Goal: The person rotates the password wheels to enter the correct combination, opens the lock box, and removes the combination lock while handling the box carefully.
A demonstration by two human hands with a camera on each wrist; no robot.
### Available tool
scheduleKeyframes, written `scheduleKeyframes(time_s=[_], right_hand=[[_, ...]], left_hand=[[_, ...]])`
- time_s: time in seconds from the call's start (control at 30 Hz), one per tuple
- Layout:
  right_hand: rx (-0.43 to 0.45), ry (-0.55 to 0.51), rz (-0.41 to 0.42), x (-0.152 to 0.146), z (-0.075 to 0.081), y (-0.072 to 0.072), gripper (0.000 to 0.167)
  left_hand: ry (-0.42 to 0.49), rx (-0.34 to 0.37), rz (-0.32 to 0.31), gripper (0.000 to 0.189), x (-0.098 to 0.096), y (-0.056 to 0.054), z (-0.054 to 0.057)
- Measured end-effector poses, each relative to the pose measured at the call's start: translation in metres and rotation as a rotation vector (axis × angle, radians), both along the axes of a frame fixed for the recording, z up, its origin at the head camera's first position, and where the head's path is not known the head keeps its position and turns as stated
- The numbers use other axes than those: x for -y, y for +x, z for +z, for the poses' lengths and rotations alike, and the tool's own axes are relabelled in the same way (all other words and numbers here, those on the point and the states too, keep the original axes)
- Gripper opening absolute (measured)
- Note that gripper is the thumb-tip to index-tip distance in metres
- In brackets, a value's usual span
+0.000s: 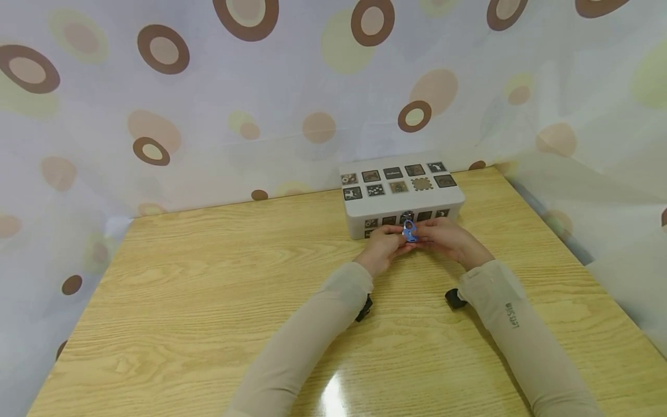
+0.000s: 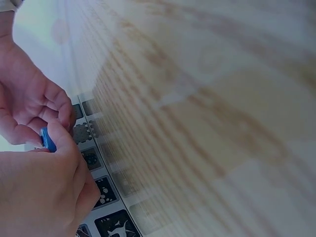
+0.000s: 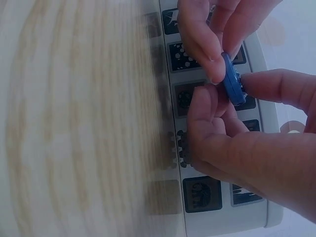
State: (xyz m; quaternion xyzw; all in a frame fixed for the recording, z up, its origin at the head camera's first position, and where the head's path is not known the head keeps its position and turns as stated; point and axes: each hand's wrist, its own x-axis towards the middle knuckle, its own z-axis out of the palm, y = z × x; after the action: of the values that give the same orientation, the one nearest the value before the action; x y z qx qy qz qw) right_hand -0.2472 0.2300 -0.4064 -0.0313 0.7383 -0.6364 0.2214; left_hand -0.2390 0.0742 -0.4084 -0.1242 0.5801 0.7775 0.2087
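A small blue padlock [image 1: 410, 232] is at the front latch [image 1: 407, 216] of a white box with dark picture squares [image 1: 365, 209]. My left hand [image 1: 379, 250] pinches the padlock from the left. From the other side my right hand [image 1: 450, 238] holds it too. In the right wrist view, the right thumb [image 3: 276, 88] presses small raised parts on the face of the padlock [image 3: 232, 81], while the remaining fingers curl behind it. Fingers cover most of the padlock in the left wrist view, where a blue edge [image 2: 48, 139] shows. Its shackle is hard to make out.
The box stands at the back of a wood-grain table [image 1: 208, 289], close to a wall sheet [image 1: 281, 87] printed with circles. Another part of the sheet [image 1: 599, 162] hangs along the right edge. Black wrist devices [image 1: 455, 299] sit under both sleeves.
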Motion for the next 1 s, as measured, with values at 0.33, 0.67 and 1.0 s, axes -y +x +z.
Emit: scheduleKeyframes(time_s=[0.33, 0.67, 1.0], right_hand=[[0.039, -0.027, -0.032, 0.0013, 0.0014, 0.0011, 0.047], [0.039, -0.012, -0.019, 0.0025, 0.0032, 0.0004, 0.046], [0.004, 0.014, -0.002, 0.0022, 0.0028, 0.0016, 0.049]], left_hand=[[0.001, 0.001, -0.009, 0.024, 0.0011, 0.0016, 0.0009], [0.016, -0.012, -0.02, 0.023, 0.0014, -0.0016, -0.0008], [0.008, 0.002, -0.015, 0.025, 0.0, -0.0021, -0.0037]])
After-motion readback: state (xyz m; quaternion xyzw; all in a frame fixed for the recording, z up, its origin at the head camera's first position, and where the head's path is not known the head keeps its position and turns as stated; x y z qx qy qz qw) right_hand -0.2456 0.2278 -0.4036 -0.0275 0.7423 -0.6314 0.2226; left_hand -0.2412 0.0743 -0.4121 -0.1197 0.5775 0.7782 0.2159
